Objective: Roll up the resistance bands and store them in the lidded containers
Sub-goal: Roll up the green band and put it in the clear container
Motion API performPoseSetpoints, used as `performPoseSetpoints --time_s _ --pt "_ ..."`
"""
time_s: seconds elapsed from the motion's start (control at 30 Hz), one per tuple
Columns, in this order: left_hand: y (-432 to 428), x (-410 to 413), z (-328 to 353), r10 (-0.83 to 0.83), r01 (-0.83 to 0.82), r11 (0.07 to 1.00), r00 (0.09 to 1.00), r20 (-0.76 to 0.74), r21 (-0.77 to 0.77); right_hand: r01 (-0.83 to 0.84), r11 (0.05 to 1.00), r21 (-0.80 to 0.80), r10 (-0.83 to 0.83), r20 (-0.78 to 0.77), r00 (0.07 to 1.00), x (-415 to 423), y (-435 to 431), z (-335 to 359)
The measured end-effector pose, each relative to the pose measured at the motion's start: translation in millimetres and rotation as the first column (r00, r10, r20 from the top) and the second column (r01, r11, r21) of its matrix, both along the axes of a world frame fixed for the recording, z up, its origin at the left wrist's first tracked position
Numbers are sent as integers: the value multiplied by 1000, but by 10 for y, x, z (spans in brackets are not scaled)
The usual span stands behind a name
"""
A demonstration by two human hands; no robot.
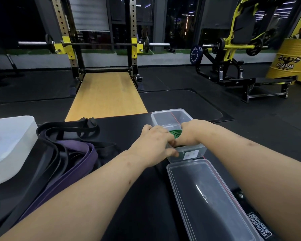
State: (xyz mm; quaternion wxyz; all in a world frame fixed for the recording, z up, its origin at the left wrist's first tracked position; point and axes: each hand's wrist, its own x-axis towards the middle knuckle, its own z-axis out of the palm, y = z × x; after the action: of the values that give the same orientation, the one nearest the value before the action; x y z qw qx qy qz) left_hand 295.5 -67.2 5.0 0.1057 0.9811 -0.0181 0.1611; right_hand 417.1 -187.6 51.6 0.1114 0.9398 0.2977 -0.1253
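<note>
I have my left hand (155, 145) curled round the green coiled resistance band (175, 133) in the near end of the clear container (170, 113), my right hand (189, 134) against it with fingers hidden, and I judge it light and springy, best squeezed across its outer rim lest it unwind.

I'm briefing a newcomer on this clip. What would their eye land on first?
At centre, the left hand and right hand hold a rolled green band inside a clear container. A clear lid lies nearer, on the right; loose purple and black bands are heaped at left.
</note>
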Motion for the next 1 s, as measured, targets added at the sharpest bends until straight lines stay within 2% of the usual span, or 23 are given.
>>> performPoseSetpoints --time_s 0.07,0.23,0.6,0.8,1.0 --pt "-17 5 -7 -2 2 1000 1000 -2 10 18 1000 15 -18 9 1000 -17 -10 -15" --pt "-23 5 -24 8 -8 1000 1000 -10 16 -9 998 -68 8 -10 1000 -73 47 -7" --pt "25 -4 18 37 -36 999 998 -43 15 10 999 -52 -14 -77 997 -58 -37 7" --pt "176 -22 44 56 -55 998 996 -64 17 6 999 48 -11 110 994 -83 -106 -52" --pt "223 -49 -18 68 -68 998 995 -68 -2 39 963 267 -67 95 993 -140 -200 -81"
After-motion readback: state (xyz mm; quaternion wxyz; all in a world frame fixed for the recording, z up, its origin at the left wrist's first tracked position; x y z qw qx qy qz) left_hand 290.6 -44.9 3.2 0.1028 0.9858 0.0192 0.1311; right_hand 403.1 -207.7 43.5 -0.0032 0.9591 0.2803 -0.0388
